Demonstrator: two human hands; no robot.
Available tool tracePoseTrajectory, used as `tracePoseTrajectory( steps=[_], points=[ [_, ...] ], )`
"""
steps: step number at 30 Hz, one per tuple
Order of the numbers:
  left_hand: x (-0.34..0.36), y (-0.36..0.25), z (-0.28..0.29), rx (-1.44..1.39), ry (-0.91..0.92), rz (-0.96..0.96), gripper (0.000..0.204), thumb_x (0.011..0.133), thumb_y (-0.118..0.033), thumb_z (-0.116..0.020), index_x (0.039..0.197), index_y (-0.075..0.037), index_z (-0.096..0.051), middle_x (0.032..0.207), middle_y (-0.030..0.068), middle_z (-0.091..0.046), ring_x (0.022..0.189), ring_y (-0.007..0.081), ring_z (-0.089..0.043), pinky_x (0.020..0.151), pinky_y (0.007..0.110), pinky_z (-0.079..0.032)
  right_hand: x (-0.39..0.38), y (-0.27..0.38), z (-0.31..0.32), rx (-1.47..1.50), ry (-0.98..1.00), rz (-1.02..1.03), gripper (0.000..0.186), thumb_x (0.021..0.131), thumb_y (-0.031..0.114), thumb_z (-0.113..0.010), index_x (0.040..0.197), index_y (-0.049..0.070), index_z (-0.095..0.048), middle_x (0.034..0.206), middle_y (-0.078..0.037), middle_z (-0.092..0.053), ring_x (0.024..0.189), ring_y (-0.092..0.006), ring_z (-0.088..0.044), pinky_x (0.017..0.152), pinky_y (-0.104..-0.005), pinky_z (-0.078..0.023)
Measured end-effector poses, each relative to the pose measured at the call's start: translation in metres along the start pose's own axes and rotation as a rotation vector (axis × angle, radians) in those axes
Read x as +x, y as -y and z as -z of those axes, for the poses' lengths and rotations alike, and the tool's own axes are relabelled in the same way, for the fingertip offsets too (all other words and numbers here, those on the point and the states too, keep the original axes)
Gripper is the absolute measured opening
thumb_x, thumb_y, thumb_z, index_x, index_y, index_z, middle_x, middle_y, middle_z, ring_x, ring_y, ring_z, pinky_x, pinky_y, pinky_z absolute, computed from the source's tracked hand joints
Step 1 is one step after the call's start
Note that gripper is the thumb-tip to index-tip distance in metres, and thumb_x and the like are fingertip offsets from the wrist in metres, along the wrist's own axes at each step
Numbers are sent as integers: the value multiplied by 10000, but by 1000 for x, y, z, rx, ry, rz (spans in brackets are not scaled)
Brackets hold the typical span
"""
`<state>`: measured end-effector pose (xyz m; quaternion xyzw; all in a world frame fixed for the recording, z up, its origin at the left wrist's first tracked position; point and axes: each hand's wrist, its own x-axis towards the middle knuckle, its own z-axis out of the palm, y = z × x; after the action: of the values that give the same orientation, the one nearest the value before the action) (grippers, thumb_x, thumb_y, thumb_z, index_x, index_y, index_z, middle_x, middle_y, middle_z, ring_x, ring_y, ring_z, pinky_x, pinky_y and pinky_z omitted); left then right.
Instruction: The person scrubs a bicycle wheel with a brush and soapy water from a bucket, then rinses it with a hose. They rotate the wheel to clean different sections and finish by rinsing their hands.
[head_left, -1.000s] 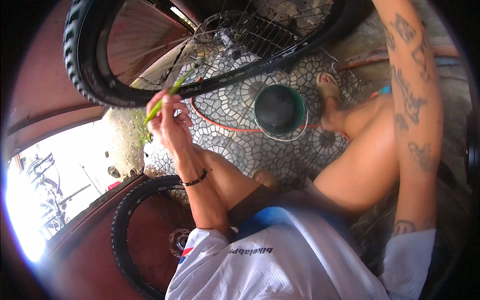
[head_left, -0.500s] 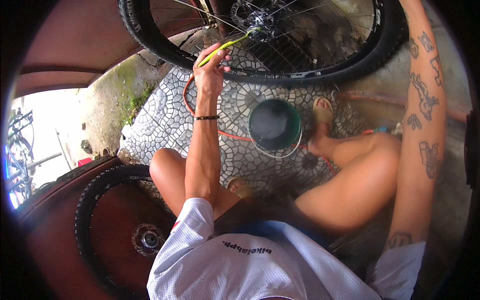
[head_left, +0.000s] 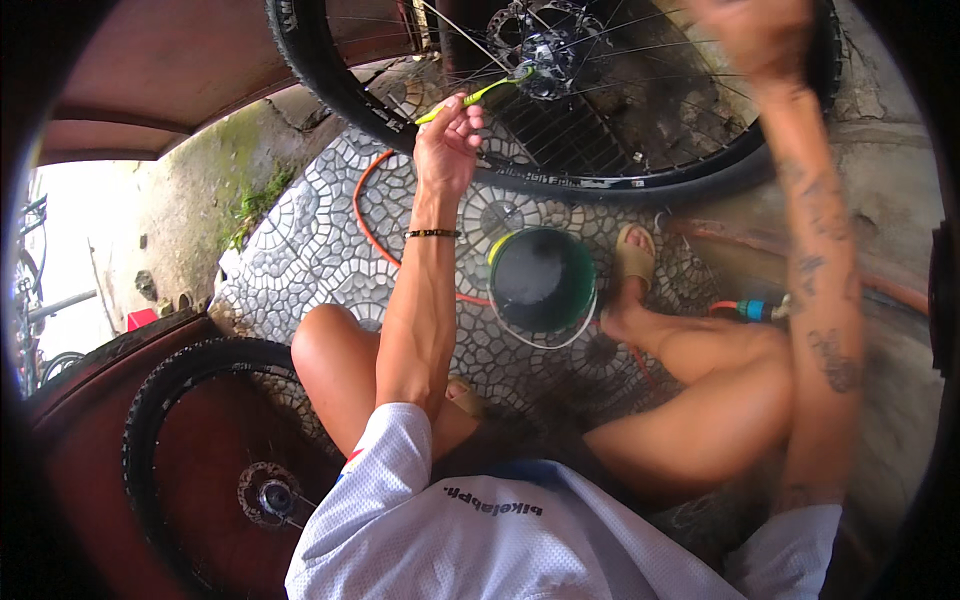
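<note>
My left hand (head_left: 447,150) is closed around the handle of a yellow-green toothbrush (head_left: 484,94). The toothbrush's head touches the wet, soapy-looking hub (head_left: 545,72) of a bicycle wheel (head_left: 610,188), just below the brake disc (head_left: 508,36). At the wheel's right side is my right hand (head_left: 757,38), over the spokes and close to the tyre. Motion smears its fingers, so its grip is hidden. A green bucket (head_left: 590,272) of dark liquid with a white handle stands on the paving between my feet.
A second wheel (head_left: 140,440) leans by a red-brown panel (head_left: 80,400) at lower left. An orange hose (head_left: 362,215) crosses the stone-patterned paving (head_left: 310,235); a blue connector (head_left: 752,309) lies by my right knee. A concrete wall (head_left: 885,150) is at right.
My right hand has come down into view from beyond the top edge, onto the wheel's right side. My left hand still holds the toothbrush at the hub. The whole view has shifted slightly.
</note>
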<state>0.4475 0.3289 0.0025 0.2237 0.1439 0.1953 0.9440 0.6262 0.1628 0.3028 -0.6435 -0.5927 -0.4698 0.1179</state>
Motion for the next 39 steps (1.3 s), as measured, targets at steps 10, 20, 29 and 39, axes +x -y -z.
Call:
tracePoseTrajectory(
  steps=[10, 20, 29, 39],
  points=[
    [-5, 27, 11, -194, -20, 16, 225, 989, -167, -671, 1153, -16, -640, 973, 139, -726, 820, 195, -717, 627, 281, -593, -75, 73, -47, 215, 577, -45, 551, 667, 417, -868, 1062, 100, -653, 972, -55, -627, 1000, -275, -575, 918, -430, -418],
    [-13, 49, 24, -383, -104, 99, 183, 984, -157, -670, 1133, -53, -647, 1003, 141, -724, 824, 206, -720, 672, 288, -619, -78, 80, -55, 167, 580, -16, 576, 613, 418, -889, 1037, 109, -653, 955, -45, -628, 990, -265, -575, 890, -435, -416],
    [-6, 45, 10, -312, -209, 58, 222, 992, -168, -677, 1169, -38, -648, 1043, 173, -743, 899, 227, -758, 675, 298, -644, -75, 85, -57, 147, 591, -37, 628, 552, 462, -902, 995, 110, -629, 957, -42, -622, 987, -264, -577, 871, -433, -411],
    [-8, 14, 28, -9, -29, 54, 169, 993, -124, -641, 1123, -16, -631, 973, 163, -729, 837, 233, -736, 636, 341, -651, -76, 87, -58, 111, 603, -38, 621, 551, 415, -921, 1005, 113, -625, 972, -47, -624, 1019, -272, -581, 890, -440, -412]
  ],
)
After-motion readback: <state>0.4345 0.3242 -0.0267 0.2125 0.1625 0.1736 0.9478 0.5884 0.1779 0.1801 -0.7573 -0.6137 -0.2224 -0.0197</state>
